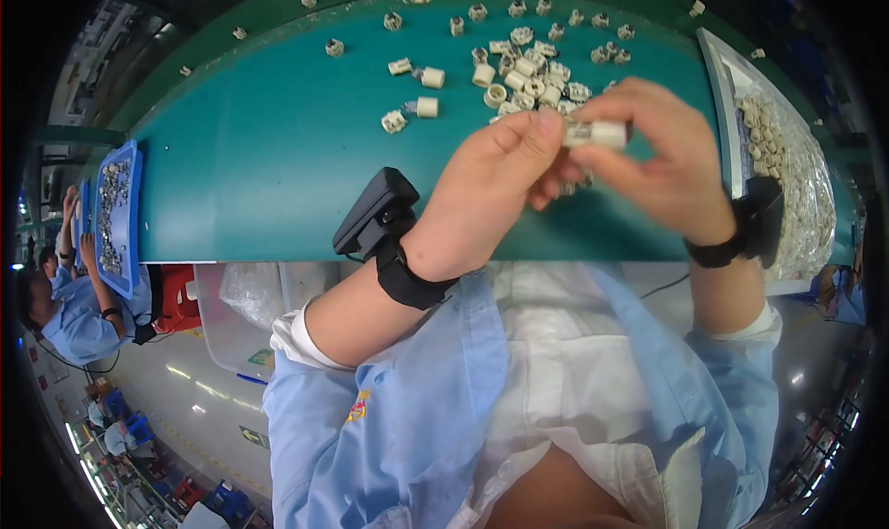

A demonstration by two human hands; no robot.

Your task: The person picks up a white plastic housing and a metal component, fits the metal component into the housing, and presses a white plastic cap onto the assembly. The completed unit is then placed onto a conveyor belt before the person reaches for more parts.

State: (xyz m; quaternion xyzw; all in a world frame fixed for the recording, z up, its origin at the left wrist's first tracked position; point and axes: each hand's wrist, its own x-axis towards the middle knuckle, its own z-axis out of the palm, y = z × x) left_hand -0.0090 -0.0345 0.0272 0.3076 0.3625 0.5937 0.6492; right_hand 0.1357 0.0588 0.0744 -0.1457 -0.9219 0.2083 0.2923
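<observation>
I had both hands together over the bench (278, 168): my left hand (486, 195) and right hand (662, 163) pinched one white part (597, 134) between their fingertips. Beyond the hands lay a loose pile (532, 66) of some thirty like parts. One tray (727, 112) of them sat just right of my right hand. Left of my left hand the bench ran open to one blue tray (120, 214) at its edge.

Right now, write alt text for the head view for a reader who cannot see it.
The left hand and right hand together pinch a small cream plastic cylinder above a green table. Loose cream plastic parts lie scattered beyond, and a tray of similar parts sits at right.
</observation>
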